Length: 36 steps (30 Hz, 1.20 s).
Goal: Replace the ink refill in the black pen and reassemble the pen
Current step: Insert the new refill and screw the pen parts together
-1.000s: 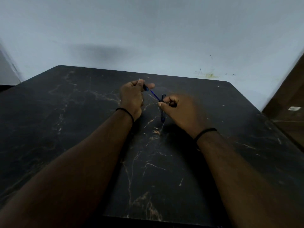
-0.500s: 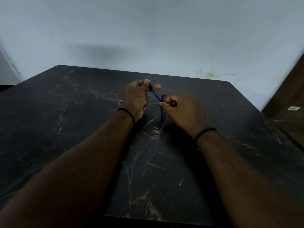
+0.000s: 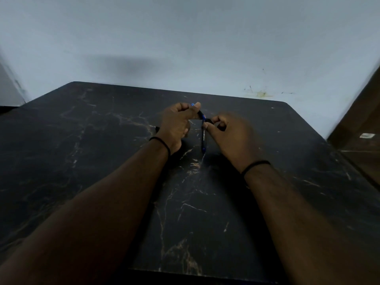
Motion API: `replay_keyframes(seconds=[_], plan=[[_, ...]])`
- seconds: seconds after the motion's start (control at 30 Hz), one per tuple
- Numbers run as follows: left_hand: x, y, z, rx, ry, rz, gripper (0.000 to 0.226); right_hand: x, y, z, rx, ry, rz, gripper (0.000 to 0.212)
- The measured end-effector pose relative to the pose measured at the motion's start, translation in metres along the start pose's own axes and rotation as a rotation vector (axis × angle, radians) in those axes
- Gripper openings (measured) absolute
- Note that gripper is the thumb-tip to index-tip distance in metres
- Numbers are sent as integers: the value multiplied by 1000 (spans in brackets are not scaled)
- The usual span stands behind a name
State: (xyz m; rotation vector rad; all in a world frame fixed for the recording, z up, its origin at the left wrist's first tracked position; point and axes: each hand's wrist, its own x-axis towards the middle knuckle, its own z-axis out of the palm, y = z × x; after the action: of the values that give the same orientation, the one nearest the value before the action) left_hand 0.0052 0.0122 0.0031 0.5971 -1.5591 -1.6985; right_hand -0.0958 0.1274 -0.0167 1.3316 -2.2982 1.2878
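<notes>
My left hand [image 3: 176, 122] is closed around a short black pen part [image 3: 199, 114]. A blue bit shows at its far end by my fingertips, and a blue band at its near end. My right hand [image 3: 228, 134] pinches, between thumb and forefinger, the top of the black pen barrel [image 3: 203, 138]. The barrel has white print and points toward me, ending in a blue tip just above the table. The two parts meet between my hands. The blue refill is almost entirely hidden inside them.
The black marble table [image 3: 102, 161] with pale veins spans the view, backed by a pale wall [image 3: 185, 48]. A brown wooden surface [image 3: 362, 128] stands at the right. Each wrist wears a thin black band.
My left hand has moved right toward my right hand. The stretch of blue refill showing between the two parts has shrunk to almost nothing. My right hand has stayed put.
</notes>
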Motion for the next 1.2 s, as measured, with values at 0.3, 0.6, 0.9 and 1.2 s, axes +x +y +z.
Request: replay_keyframes(seconds=[0.3, 0.6, 0.9, 1.2], plan=[[-1, -2, -4, -20, -67, -41, 19, -3, -5, -2, 168, 47, 35, 18], [2, -5, -4, -24, -62, -41, 19, -5, -9, -2, 136, 14, 52, 17], [4, -7, -4, -8, -69, -43, 19, -7, -10, -7, 92, 73, 67, 10], [6, -9, -4, 9, -82, -41, 18, -5, -8, -7, 55, 69, 77, 9]])
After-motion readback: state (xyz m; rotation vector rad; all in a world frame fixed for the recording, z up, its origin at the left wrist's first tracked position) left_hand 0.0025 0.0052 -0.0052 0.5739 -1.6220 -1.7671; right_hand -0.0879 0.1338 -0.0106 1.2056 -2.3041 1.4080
